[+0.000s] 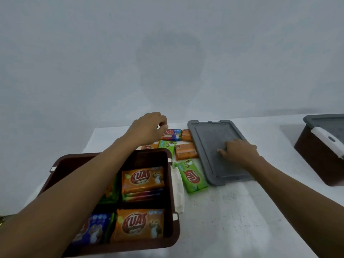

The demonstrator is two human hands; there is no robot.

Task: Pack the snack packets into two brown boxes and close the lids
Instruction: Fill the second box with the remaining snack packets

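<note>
While the right hand rests with straight, relaxed fingers on the flat grey plastic lid, centre right of frame, the left hand reaches beyond the open brown plastic box, lower left, which is partly filled with packets. Left fingers are curled, tips together; cannot tell if they pinch anything. Loose snacks lie on the white desk between box and lid. The blue foil packet is just right of the left fingertips, long axis left-right. The orange packets are beside it, the green packet lower in frame. Left hand is clearly nearer. The second brown box, lidded, sits at the far right edge.
</note>
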